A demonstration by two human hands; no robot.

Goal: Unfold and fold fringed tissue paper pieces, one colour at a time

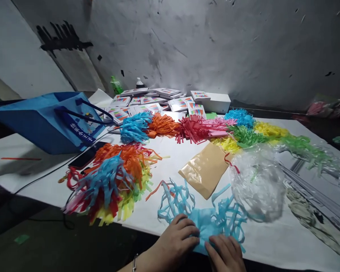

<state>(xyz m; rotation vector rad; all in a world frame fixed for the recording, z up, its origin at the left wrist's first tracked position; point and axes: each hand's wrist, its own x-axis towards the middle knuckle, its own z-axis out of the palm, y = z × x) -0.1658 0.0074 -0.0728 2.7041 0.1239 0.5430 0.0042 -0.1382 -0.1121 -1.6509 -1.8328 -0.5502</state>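
Observation:
A light-blue sheet of fringed tissue paper (205, 223) lies at the table's near edge, its cut strips spreading out to both sides. My left hand (183, 236) has its bent fingers closed on the left part of the plain middle band. On the right part of that band, my right hand (226, 251) grips with fingers held together; both thumbs are mostly hidden. Just beyond the blue paper is a tan paper envelope (205, 170). To the left sits a pile of multicoloured tissue tassels (113, 181). A crumpled clear plastic bag (257, 185) is at the right.
Bundles of fringe, including orange (164, 125) and red (193, 127), stretch across the table's middle. Several small printed boxes (158, 100) are piled behind, near a white box (218, 102). A blue bag (45, 121) leans at left beside a dark cable (42, 177).

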